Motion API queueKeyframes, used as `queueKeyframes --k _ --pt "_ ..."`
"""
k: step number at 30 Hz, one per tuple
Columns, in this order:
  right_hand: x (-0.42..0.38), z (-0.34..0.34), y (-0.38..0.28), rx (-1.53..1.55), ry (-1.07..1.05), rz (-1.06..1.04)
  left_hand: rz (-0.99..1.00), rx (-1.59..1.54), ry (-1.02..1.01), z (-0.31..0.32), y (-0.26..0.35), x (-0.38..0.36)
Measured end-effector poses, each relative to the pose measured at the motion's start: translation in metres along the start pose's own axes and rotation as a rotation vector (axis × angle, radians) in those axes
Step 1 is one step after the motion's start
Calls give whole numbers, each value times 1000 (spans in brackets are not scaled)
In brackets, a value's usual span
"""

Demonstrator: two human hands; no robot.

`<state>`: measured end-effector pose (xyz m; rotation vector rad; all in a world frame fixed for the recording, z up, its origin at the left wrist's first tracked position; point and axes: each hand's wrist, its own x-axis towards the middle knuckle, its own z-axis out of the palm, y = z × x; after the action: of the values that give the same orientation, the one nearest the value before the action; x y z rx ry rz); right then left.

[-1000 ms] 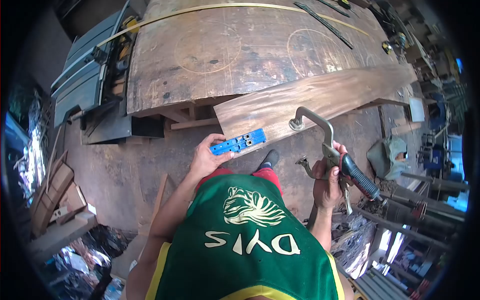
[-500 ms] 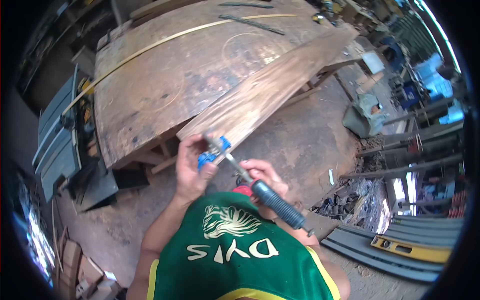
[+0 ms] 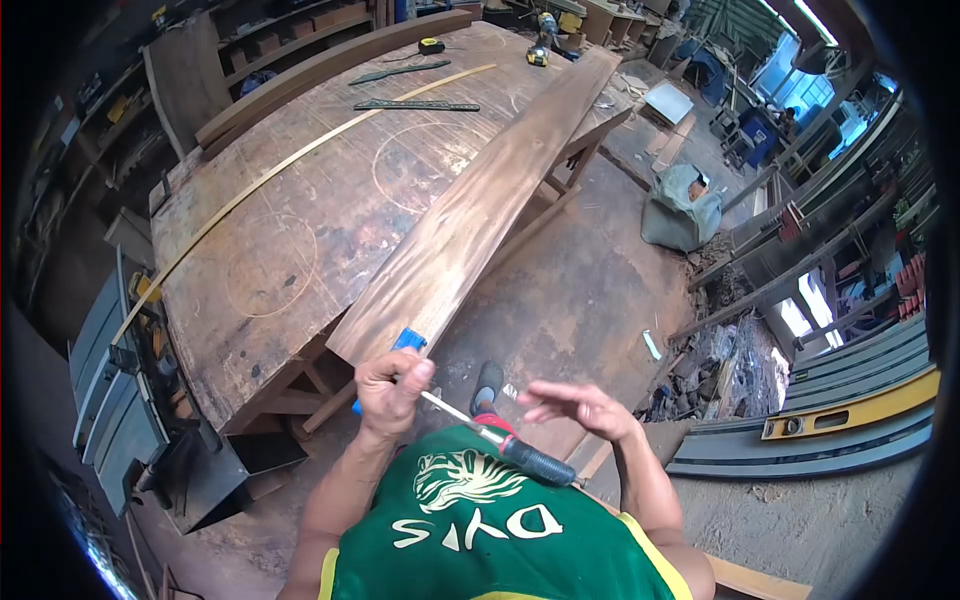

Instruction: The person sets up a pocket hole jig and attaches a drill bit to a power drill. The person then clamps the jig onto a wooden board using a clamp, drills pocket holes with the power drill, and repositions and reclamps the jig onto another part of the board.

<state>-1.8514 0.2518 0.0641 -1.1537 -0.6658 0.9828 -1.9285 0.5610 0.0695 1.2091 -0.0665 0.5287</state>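
In my left hand point(image 3: 393, 398), fingers closed, is a bar clamp point(image 3: 540, 463) with a slim metal shaft, a red collar and a black ribbed handle. The handle slants down to the right across the green jersey. A blue part point(image 3: 408, 340) of it shows above my fist, and some blue also peeks out below. My right hand point(image 3: 582, 408) hovers just above the handle, open, fingers stretched to the left and holding nothing. Beyond my left hand, the near end of a long wooden plank point(image 3: 480, 215) lies along the workbench edge.
The workbench point(image 3: 270, 250) carries a thin wooden strip point(image 3: 300, 155), dark flat tools point(image 3: 415, 105), a tape measure point(image 3: 431, 46) and a drill point(image 3: 541, 45). At left stands a grey machine point(image 3: 120, 390). A sack point(image 3: 682, 210) and a yellow level point(image 3: 850, 405) are at right.
My right hand has let go of the clamp's handle and moved right, opening. My left fingers have closed more around the clamp. The view has shifted, showing more of the bench's far side.
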Motion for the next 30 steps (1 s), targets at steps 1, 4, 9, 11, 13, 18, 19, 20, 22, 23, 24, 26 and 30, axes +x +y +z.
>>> queueKeyframes --k 1,4,9,11,13,18,19,20,22,23,24,26,30 --pt "4 17 -19 -97 -126 118 17 67 -2 15 4 2" --pt "23 55 -34 -695 -107 445 116 287 -129 28 -13 1" --pt "21 41 5 -589 -24 564 -43 442 -155 32 -25 -6" --pt "14 38 24 -507 21 595 248 809 -157 10 -15 -6" --pt "14 36 33 -575 49 639 239 1022 212 -18 1 -26" --pt "21 25 73 -699 133 568 -269 739 675 -91 -61 -99" --pt "26 23 79 -720 126 562 -455 510 703 -96 -72 -107" --pt "32 24 83 -739 120 553 -530 507 685 -91 -72 -106" --pt "46 27 84 -752 101 553 -647 330 666 -81 -74 -93" --pt "51 28 84 -765 88 559 -649 325 673 -82 -75 -91" --pt "57 30 87 -761 92 554 -638 255 691 -84 -76 -89" --pt "67 33 96 -760 119 481 -615 121 726 -87 -76 -88" --pt "90 40 103 -765 112 407 -594 25 755 -83 -80 -86"
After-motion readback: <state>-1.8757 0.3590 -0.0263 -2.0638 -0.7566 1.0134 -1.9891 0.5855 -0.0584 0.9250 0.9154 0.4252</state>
